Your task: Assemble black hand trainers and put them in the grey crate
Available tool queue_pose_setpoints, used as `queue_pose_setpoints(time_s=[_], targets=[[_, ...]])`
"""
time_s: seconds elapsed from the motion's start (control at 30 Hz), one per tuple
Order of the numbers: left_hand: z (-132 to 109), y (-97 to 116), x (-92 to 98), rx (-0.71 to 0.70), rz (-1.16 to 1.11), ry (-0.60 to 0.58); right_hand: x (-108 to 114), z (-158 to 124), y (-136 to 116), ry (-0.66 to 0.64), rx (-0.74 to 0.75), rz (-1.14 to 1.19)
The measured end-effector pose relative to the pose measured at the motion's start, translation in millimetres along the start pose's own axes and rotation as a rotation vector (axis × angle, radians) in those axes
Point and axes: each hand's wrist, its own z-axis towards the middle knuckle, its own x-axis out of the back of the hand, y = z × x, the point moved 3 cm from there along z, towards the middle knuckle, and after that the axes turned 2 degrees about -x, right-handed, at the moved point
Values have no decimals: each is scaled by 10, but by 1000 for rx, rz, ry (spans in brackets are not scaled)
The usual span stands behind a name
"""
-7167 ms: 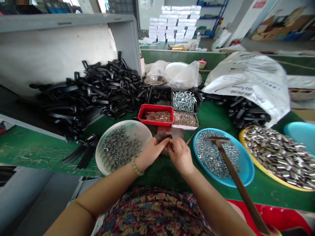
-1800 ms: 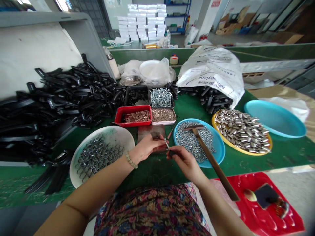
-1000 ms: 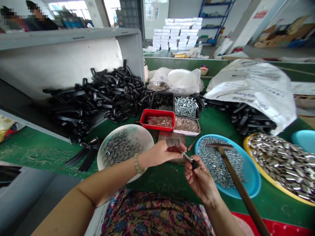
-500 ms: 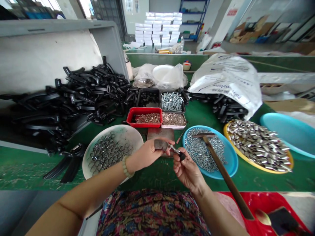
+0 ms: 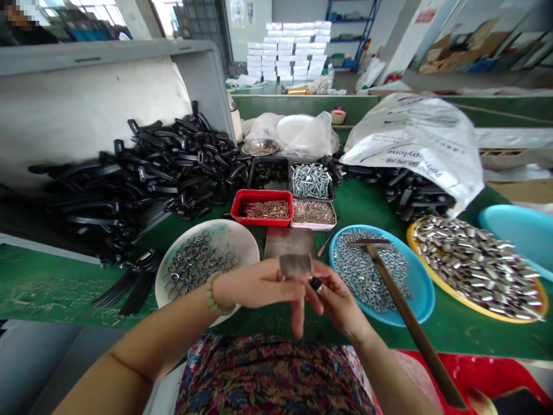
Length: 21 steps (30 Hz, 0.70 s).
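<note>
Down at the bottom middle, what is each hand doing?

The right hand (image 5: pixel 339 300) is closed on a small black part (image 5: pixel 316 283), pinching it between the thumb and a finger. The part sits just above the green worktop (image 5: pixel 371 213), right by the other hand.

And the left hand (image 5: pixel 254 285)?

Its fingers are spread out and blurry. A small grey pad (image 5: pixel 296 265) sits at the top of them, but I cannot tell if the hand is gripping it.

How would the black part feel to hold?

I think it is light and hard, and so small that it could slip away. It seems best to pinch it on two sides with your fingertips. The pad looks thin and flat, so I would take it by its edges.

What is close by?

Just behind the hands lies a flat steel plate (image 5: pixel 288 243). On the left is a white plate (image 5: pixel 242 239) full of metal rings (image 5: pixel 196 265). On the right, a hammer (image 5: pixel 400 294) lies across a blue plate (image 5: pixel 425 300) of nuts (image 5: pixel 371 271). Farther back is a red tray (image 5: pixel 259 193) of pins (image 5: pixel 265 209).
</note>
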Motion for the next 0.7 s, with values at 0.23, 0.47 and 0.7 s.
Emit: queue_pose_setpoints(time_s=[0.23, 0.47, 0.7], targets=[[-513, -264, 1763, 221, 981, 1091, 91, 72, 23, 113, 65, 48], [-804, -371, 2552, 83, 728, 1461, -109, 61, -144, 131, 114, 27], [-241, -40, 1033, -147, -403, 868, -298, -16, -445, 59, 354, -760]])
